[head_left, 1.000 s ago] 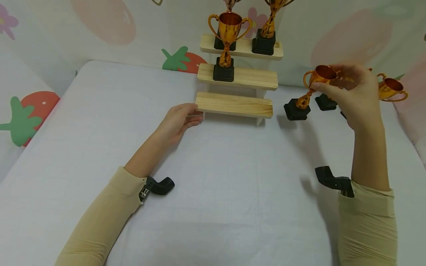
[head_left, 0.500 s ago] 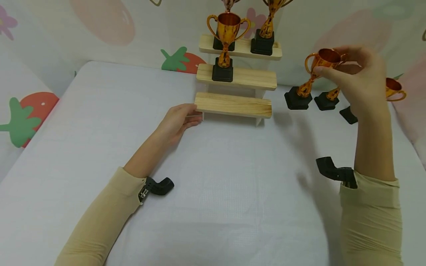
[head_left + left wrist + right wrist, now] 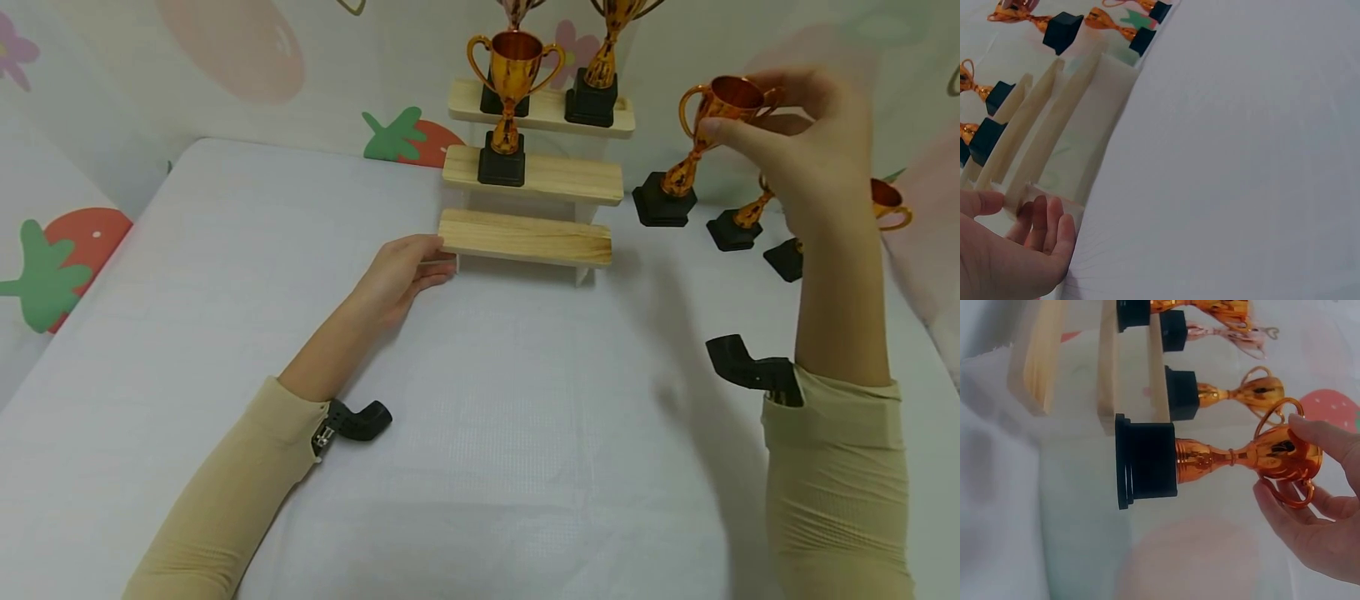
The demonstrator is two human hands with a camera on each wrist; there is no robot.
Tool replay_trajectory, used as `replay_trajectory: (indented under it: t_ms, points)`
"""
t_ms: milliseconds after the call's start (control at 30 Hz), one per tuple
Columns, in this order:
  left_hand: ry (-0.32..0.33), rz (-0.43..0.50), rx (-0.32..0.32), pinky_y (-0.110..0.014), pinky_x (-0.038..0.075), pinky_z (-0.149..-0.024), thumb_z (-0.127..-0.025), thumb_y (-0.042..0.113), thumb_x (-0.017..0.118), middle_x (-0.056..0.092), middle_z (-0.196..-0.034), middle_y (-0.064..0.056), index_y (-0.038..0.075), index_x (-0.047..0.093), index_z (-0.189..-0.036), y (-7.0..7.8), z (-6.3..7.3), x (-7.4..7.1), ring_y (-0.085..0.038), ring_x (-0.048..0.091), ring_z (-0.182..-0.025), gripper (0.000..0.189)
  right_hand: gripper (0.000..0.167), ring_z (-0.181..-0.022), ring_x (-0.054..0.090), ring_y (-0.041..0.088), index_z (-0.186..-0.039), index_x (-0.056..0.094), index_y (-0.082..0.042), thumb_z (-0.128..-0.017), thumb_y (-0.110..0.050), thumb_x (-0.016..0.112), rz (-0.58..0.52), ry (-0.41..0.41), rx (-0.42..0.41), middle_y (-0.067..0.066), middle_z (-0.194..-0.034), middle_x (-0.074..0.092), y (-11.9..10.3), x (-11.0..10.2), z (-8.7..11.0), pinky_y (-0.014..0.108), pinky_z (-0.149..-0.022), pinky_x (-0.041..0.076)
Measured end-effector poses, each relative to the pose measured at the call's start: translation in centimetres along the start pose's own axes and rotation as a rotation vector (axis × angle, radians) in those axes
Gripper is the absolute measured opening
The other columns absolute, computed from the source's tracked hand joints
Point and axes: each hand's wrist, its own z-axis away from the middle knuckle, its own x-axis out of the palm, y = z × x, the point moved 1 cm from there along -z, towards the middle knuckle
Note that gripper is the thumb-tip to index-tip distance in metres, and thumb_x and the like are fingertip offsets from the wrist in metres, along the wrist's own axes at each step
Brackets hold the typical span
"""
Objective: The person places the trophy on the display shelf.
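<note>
My right hand (image 3: 821, 158) pinches a copper-gold trophy cup (image 3: 684, 173) by its bowl, beside a handle. The trophy is in the air right of the stepped wooden shelf (image 3: 525, 237), slightly tilted, its black base lower left. At the shelf's left end, my left hand (image 3: 401, 279) grips the lowest step; in the left wrist view, the thumb is on top and the fingers (image 3: 1040, 219) curl beneath. One gold trophy (image 3: 516, 73) stands on the middle step. The top step bears another gold trophy (image 3: 602, 71) and a pinkish trophy (image 3: 1235, 336), partly hidden in the head view.
Two more trophies stand on the white table (image 3: 510, 433) at the right: one gold trophy (image 3: 748, 217) and another gold trophy (image 3: 891, 203), both partly behind my right hand and forearm. A wall covering with strawberry prints (image 3: 431, 142) rises behind the shelf.
My right hand has lifted the trophy higher, away from the table, and its base has shifted slightly left over the last half second. My left hand stays at the shelf end.
</note>
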Motion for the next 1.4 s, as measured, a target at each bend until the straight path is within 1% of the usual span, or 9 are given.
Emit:
replay_trajectory:
  t_ms: [67, 233, 300, 400, 467, 567, 700, 967, 1400]
  points:
    - [-0.002, 0.001, 0.002, -0.029, 0.053, -0.108, -0.115, 0.018, 0.043, 0.055, -0.128, -0.01, -0.006, 0.04, -0.155, 0.0, 0.0, 0.0, -0.013, 0.062, -0.102, 0.048, 0.039, -0.091, 0.068, 0.005, -0.119, 0.071, -0.02, -0.085, -0.014, 0.09, 0.003, 0.003, -0.004, -0.009, -0.113, 0.063, -0.2, 0.1, -0.1, 0.018, -0.053, 0.035]
    - [-0.004, 0.005, 0.007, -0.028, 0.053, -0.108, -0.115, 0.017, 0.043, 0.055, -0.126, -0.009, -0.007, 0.04, -0.155, 0.0, 0.1, 0.0, -0.013, 0.062, -0.101, 0.048, 0.039, -0.093, 0.068, 0.005, -0.121, 0.07, -0.02, -0.087, -0.014, 0.088, 0.006, 0.006, -0.036, -0.009, -0.113, 0.062, -0.5, 0.5, -0.4, 0.016, -0.052, 0.036]
    - [-0.002, 0.005, 0.008, -0.029, 0.053, -0.108, -0.115, 0.017, 0.043, 0.055, -0.126, -0.009, -0.007, 0.041, -0.155, 0.0, 0.1, 0.0, -0.013, 0.062, -0.1, 0.047, 0.039, -0.096, 0.067, 0.005, -0.122, 0.07, -0.019, -0.087, -0.013, 0.088, 0.005, 0.005, -0.048, -0.008, -0.113, 0.061, -0.7, 0.7, -0.5, 0.013, -0.061, 0.045]
    - [-0.001, 0.005, 0.008, -0.031, 0.052, -0.11, -0.114, 0.017, 0.043, 0.055, -0.126, -0.009, -0.007, 0.041, -0.155, 0.1, 0.2, 0.0, -0.013, 0.062, -0.1, 0.047, 0.041, -0.099, 0.066, 0.005, -0.126, 0.069, -0.019, -0.089, -0.014, 0.087, 0.016, 0.003, -0.053, -0.008, -0.115, 0.06, -0.9, 1.0, -0.6, 0.015, -0.084, 0.055]
    - [0.001, 0.007, 0.008, -0.031, 0.052, -0.111, -0.114, 0.017, 0.043, 0.055, -0.126, -0.01, -0.007, 0.042, -0.154, 0.0, 0.2, 0.0, -0.013, 0.062, -0.1, 0.047, 0.044, -0.101, 0.065, 0.005, -0.129, 0.067, -0.019, -0.09, -0.016, 0.086, 0.028, 0.002, -0.044, -0.009, -0.116, 0.059, -1.1, 1.2, -0.5, 0.018, -0.098, 0.054]
    - [0.0, 0.006, 0.011, -0.029, 0.053, -0.108, -0.114, 0.017, 0.043, 0.056, -0.126, -0.01, -0.007, 0.042, -0.154, 0.0, 0.2, -0.1, -0.012, 0.062, -0.1, 0.047, 0.046, -0.101, 0.064, 0.003, -0.132, 0.065, -0.02, -0.091, -0.018, 0.085, 0.066, 0.006, -0.043, -0.011, -0.117, 0.058, -1.5, 1.6, -0.5, 0.02, -0.106, 0.051]
    - [-0.003, 0.005, 0.016, -0.026, 0.055, -0.103, -0.114, 0.017, 0.043, 0.056, -0.126, -0.01, -0.008, 0.042, -0.154, 0.0, 0.3, -0.1, -0.012, 0.062, -0.1, 0.047, 0.044, -0.099, 0.062, 0.002, -0.132, 0.065, -0.02, -0.092, -0.018, 0.084, 0.085, 0.01, -0.049, -0.012, -0.116, 0.057, -1.9, 2.2, -0.5, 0.02, -0.107, 0.05]
    - [-0.009, 0.008, 0.022, -0.03, 0.053, -0.109, -0.114, 0.018, 0.043, 0.056, -0.125, -0.01, -0.008, 0.042, -0.154, 0.0, 0.3, -0.1, -0.013, 0.062, -0.101, 0.047, 0.044, -0.096, 0.06, 0.003, -0.133, 0.065, -0.019, -0.093, -0.02, 0.083, 0.094, 0.018, -0.06, -0.012, -0.116, 0.056, -2.2, 3.4, -0.9, 0.02, -0.103, 0.05]
    - [-0.005, 0.008, 0.017, -0.028, 0.053, -0.107, -0.114, 0.017, 0.044, 0.057, -0.126, -0.01, -0.008, 0.043, -0.153, -0.1, 0.1, -0.1, -0.013, 0.062, -0.1, 0.046, 0.044, -0.093, 0.058, 0.004, -0.133, 0.064, -0.017, -0.093, -0.021, 0.083, 0.102, -0.002, -0.123, -0.011, -0.115, 0.053, -2.4, 5.3, -1.5, 0.021, -0.098, 0.052]
